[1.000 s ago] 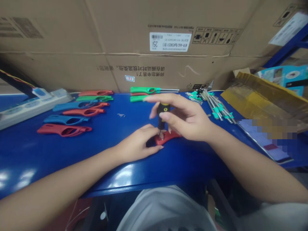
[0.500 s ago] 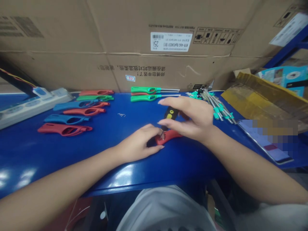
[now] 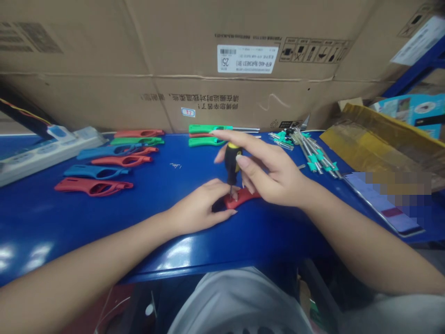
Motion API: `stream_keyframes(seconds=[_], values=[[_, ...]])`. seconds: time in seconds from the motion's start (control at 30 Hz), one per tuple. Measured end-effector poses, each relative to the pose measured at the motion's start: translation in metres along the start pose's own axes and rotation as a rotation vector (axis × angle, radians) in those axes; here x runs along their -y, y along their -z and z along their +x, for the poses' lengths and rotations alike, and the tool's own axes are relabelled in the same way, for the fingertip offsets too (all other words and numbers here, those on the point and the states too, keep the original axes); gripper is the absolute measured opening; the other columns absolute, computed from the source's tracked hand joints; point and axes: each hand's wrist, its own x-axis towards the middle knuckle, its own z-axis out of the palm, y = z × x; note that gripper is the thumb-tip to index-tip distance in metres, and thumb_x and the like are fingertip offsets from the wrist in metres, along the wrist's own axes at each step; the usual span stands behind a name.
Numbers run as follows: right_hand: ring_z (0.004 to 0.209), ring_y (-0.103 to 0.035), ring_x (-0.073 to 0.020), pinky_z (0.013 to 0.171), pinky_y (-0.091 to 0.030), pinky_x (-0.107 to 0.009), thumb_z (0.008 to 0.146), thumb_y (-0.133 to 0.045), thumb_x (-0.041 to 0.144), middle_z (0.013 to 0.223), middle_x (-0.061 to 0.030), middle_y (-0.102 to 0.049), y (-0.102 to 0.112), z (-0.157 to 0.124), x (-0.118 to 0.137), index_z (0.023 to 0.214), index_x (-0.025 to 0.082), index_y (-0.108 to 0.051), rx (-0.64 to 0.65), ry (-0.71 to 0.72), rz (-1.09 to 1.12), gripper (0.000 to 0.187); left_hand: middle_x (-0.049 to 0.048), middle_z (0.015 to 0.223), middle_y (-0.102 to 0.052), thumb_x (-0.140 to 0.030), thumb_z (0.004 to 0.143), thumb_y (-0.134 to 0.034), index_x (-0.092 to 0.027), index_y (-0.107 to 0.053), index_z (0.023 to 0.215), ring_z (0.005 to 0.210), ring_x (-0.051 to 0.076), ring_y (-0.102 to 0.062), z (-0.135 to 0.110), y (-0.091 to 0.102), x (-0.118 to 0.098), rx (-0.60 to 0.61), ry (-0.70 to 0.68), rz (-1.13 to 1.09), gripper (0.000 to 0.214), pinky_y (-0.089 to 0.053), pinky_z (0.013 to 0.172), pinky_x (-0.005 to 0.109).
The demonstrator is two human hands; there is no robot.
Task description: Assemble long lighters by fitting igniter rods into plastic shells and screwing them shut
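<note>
My left hand lies curled over one end of a red plastic handle shell and presses it onto the blue table. My right hand grips a small black and yellow screwdriver between thumb and fingers. The screwdriver stands almost upright with its tip on the red shell, just beside my left fingertips.
Red, blue and green handle shells lie in rows at the left. Green finished lighters rest by the cardboard boxes. A pile of metal rods with green fittings lies at the right, a white power strip at far left.
The screwdriver was upright, tipped to the right half a second ago, and now stands upright again on the red shell. My left hand has stayed put.
</note>
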Motion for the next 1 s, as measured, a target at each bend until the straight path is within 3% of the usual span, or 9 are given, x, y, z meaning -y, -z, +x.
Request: stream_keyframes(seconds=[0.17,0.33,0.5,0.57,0.67,0.73,0.83,0.93,1.0], values=[[0.090,-0.070,-0.0181,0.085,-0.059,-0.032,0.098,-0.061,0.042,0.098,-0.0055,-0.075,-0.0016,-0.0019,-0.0037,0.116,0.020,-0.069,-0.119,0.066,-0.117,0.029,0.0050,0.103,-0.068,-0.024,0.091,-0.068,-0.019,-0.062,0.109,0.096,0.022,-0.062,-0.0004,-0.0007,0.0016,-0.013,-0.029,0.005,0.020,-0.050,0.089,0.036],[0.098,-0.070,-0.0157,0.085,-0.060,-0.032,0.109,-0.033,0.030,0.126,-0.0090,-0.068,-0.0027,-0.0025,-0.0046,0.140,0.020,-0.054,-0.020,-0.052,0.035,0.039,0.0052,0.106,-0.068,-0.025,0.091,-0.069,-0.020,-0.061,0.116,0.099,0.022,-0.061,0.0003,0.0004,0.0001,0.003,-0.014,-0.016,0.027,-0.050,0.090,0.036],[0.089,-0.070,-0.0170,0.082,-0.060,-0.032,0.097,-0.063,0.042,0.104,-0.0061,-0.074,-0.0016,-0.0011,-0.0066,0.117,0.020,-0.068,-0.144,0.042,-0.058,0.030,0.0065,0.108,-0.068,-0.025,0.091,-0.068,-0.019,-0.061,0.115,0.103,0.023,-0.061,0.0001,0.0004,-0.0003,0.007,-0.013,-0.017,0.026,-0.050,0.091,0.037],[0.093,-0.070,-0.0181,0.085,-0.059,-0.034,0.102,-0.054,0.041,0.108,-0.0075,-0.073,-0.0027,-0.0012,-0.0064,0.125,0.020,-0.065,-0.140,0.064,-0.075,0.033,0.0059,0.106,-0.068,-0.025,0.091,-0.068,-0.019,-0.061,0.117,0.101,0.022,-0.061,0.0000,0.0005,-0.0006,0.004,-0.013,-0.019,0.028,-0.050,0.091,0.036],[0.089,-0.070,-0.0149,0.082,-0.060,-0.032,0.109,-0.031,0.033,0.120,-0.0091,-0.069,-0.0058,-0.0022,-0.0055,0.141,0.019,-0.053,-0.056,-0.042,0.017,0.041,0.0054,0.107,-0.068,-0.024,0.091,-0.068,-0.020,-0.061,0.116,0.099,0.022,-0.062,0.0000,0.0008,-0.0007,0.004,-0.010,-0.024,0.026,-0.050,0.090,0.036],[0.085,-0.069,-0.0144,0.079,-0.060,-0.031,0.107,-0.041,0.037,0.114,-0.0081,-0.071,-0.0073,-0.0031,-0.0061,0.134,0.019,-0.058,-0.075,-0.053,0.024,0.037,0.0058,0.107,-0.068,-0.024,0.091,-0.068,-0.019,-0.061,0.112,0.100,0.022,-0.062,0.0001,0.0008,-0.0003,0.005,-0.014,-0.023,0.023,-0.050,0.091,0.036],[0.093,-0.071,-0.0189,0.087,-0.060,-0.034,0.099,-0.060,0.044,0.106,-0.0077,-0.074,-0.0067,-0.0033,-0.0072,0.119,0.019,-0.067,-0.142,0.050,-0.071,0.033,0.0056,0.105,-0.068,-0.024,0.091,-0.068,-0.019,-0.061,0.111,0.100,0.022,-0.062,0.0002,0.0007,0.0001,-0.005,-0.029,-0.013,0.022,-0.050,0.090,0.036],[0.108,-0.069,-0.0199,0.095,-0.057,-0.038,0.107,-0.040,0.037,0.125,-0.0104,-0.070,-0.0044,-0.0022,-0.0056,0.138,0.019,-0.057,-0.073,0.022,-0.049,0.040,0.0057,0.105,-0.068,-0.026,0.091,-0.068,-0.020,-0.061,0.115,0.097,0.022,-0.062,0.0002,0.0009,-0.0008,-0.004,-0.016,-0.014,0.025,-0.051,0.089,0.036],[0.105,-0.069,-0.0175,0.092,-0.059,-0.036,0.108,-0.033,0.031,0.131,-0.0103,-0.068,-0.0031,-0.0015,-0.0045,0.146,0.020,-0.050,-0.023,-0.048,0.021,0.043,0.0057,0.105,-0.069,-0.027,0.091,-0.069,-0.020,-0.062,0.116,0.096,0.022,-0.062,0.0001,0.0010,-0.0017,0.003,0.001,-0.014,0.026,-0.051,0.088,0.036]])
